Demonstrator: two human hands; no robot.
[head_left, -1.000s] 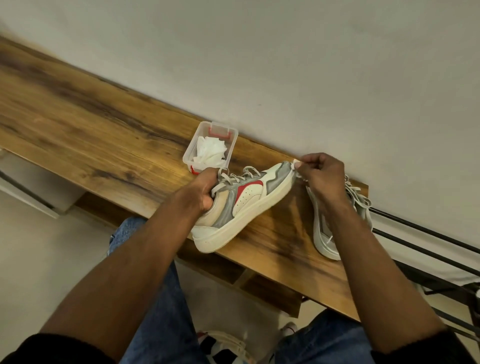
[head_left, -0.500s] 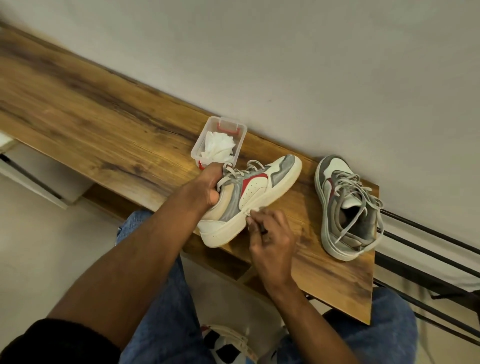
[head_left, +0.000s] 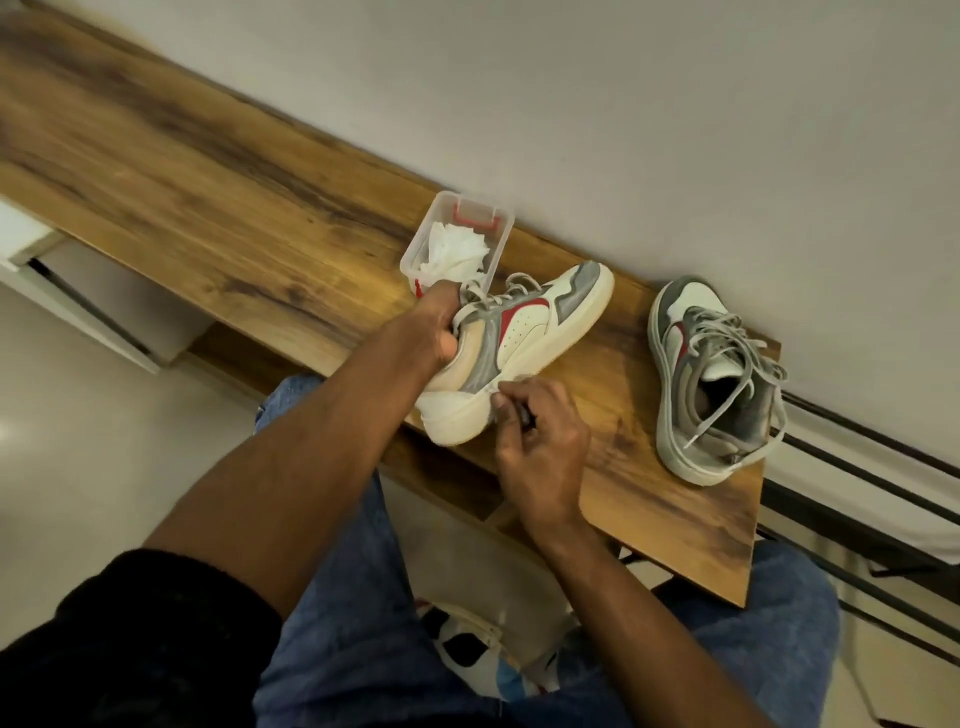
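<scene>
Wiping sneaker (head_left: 524, 332) midsole looked like step in hand: left hand (head_left: 436, 332) gripped collar, shoe tilted on bench (head_left: 260, 208); right hand (head_left: 540, 441) pinched small white wipe (head_left: 492, 388) against sole, just beside left wrist. Best: brace firmly, short strokes along rim.

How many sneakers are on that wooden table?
2. One white, grey and red sneaker lies tilted, gripped by the left hand, the right hand pinching a white tissue scrap at its sole; its matching sneaker stands upright near the brown wooden table's right end.
</scene>
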